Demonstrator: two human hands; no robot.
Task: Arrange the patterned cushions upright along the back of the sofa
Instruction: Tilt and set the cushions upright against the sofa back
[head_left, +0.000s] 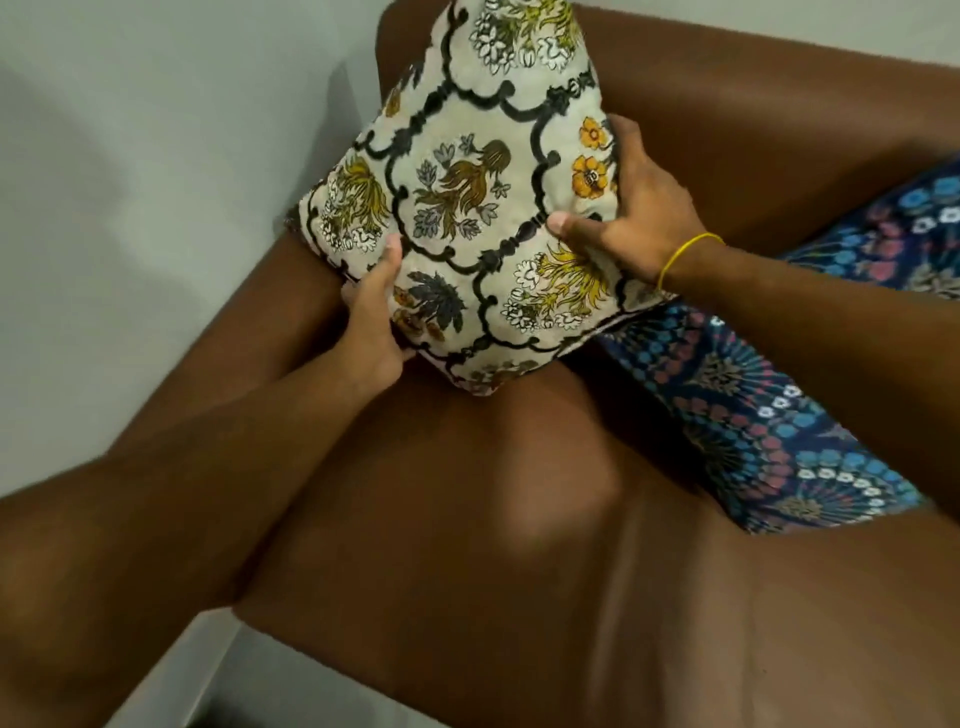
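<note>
There is a single view, from a wide-angle camera worn on the person's head, looking forward and steeply down — close enough that both forearms run in from the lower edges of the frame and the hands sit just above centre. The lens faces the corner of a brown sofa (519, 545), whose seat fills the lower half while its back crosses the upper right. A pale wall (156, 156) takes the upper left. Straight edges bow toward the frame's borders — the wide lens at work.

both hands (371, 317) (631, 215) clamped closed, arms outstretched (thumbs on top)
</note>
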